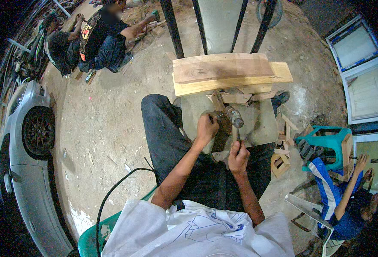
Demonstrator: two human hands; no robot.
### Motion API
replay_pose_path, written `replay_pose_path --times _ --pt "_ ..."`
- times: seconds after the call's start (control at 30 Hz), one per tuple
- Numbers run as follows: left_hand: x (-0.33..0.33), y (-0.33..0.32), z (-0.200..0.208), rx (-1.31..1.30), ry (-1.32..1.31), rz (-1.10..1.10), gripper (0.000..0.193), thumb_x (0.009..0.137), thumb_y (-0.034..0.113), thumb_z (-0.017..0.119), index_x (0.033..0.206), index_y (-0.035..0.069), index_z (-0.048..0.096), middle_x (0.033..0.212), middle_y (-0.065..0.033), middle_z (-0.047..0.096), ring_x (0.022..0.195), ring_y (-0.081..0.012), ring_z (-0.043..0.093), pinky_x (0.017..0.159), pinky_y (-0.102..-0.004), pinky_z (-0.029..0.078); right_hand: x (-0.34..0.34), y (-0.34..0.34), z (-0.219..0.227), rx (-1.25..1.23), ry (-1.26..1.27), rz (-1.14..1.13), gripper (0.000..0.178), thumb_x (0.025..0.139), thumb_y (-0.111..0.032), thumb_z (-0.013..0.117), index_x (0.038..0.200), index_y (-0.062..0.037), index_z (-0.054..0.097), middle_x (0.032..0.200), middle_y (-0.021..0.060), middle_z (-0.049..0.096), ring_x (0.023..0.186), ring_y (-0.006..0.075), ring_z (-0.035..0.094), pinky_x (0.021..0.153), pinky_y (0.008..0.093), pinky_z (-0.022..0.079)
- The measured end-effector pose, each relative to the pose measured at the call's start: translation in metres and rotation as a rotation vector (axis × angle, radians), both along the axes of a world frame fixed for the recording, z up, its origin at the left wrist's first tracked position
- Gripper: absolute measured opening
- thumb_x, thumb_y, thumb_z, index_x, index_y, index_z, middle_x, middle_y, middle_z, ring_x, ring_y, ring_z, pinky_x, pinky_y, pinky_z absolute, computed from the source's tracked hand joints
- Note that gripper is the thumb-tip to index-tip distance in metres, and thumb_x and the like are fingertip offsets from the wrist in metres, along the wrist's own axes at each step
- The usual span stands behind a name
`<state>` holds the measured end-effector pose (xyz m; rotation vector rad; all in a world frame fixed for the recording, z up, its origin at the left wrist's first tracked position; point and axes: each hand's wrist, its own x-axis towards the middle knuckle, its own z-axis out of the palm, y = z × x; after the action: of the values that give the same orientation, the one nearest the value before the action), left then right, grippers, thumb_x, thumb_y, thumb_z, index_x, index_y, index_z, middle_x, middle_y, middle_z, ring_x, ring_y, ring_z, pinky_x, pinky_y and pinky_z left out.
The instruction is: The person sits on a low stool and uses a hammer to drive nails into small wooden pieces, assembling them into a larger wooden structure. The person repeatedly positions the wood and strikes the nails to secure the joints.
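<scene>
Right hand (238, 155), its grip closed low on the hammer (235, 122) handle for swing, poises the head over a nail, too small to make out, pinched by the left hand (207, 127) against dark wood (221, 128) on the bench (257, 124), planks (227, 72) behind.

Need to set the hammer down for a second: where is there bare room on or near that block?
On the concrete block, a bare strip lies right of the hammer, short of the wood offcuts. Bare dirt floor stretches left of the knee toward the car. Crowded: around the left hand, the dark wood piece and the stacked planks.
</scene>
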<state>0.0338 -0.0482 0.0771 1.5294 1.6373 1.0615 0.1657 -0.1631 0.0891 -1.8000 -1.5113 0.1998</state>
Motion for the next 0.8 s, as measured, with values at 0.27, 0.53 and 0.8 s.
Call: replay_pose_path --times 0.27,0.53,0.8 --pt "-0.001 0.000 0.005 -0.017 0.025 -0.002 0.017 0.081 0.009 0.059 0.077 -0.008 0.057 0.074 -0.0308 0.057 0.072 -0.0471 0.057 0.062 -0.0494 0.044 0.007 -0.003 -0.013 -0.155 0.060 0.085 0.027 0.087 -0.017 0.064 0.100 0.0063 0.058 0.094 0.0264 0.062 0.072 0.0432 0.058 0.065 0.0484 0.049" --pt "0.003 0.002 0.007 0.126 0.011 0.037 0.014 0.079 0.006 0.059 0.074 -0.006 0.053 0.071 -0.0280 0.055 0.069 -0.0464 0.054 0.059 -0.0484 0.041 -0.007 0.020 0.038 -0.197 0.095 0.069 0.032 0.098 -0.024 0.044 0.084 0.0033 0.055 0.072 0.0220 0.061 0.066 0.0426 0.059 0.059 0.0461 0.045" --pt "0.000 -0.003 -0.020 0.182 -0.039 -0.031 0.013 0.080 0.007 0.060 0.077 -0.004 0.054 0.069 -0.0262 0.055 0.067 -0.0458 0.053 0.058 -0.0484 0.041 -0.007 0.014 0.036 -0.283 0.066 0.050 0.036 0.098 -0.026 0.042 0.083 0.0026 0.056 0.072 0.0223 0.061 0.066 0.0417 0.059 0.058 0.0476 0.045"
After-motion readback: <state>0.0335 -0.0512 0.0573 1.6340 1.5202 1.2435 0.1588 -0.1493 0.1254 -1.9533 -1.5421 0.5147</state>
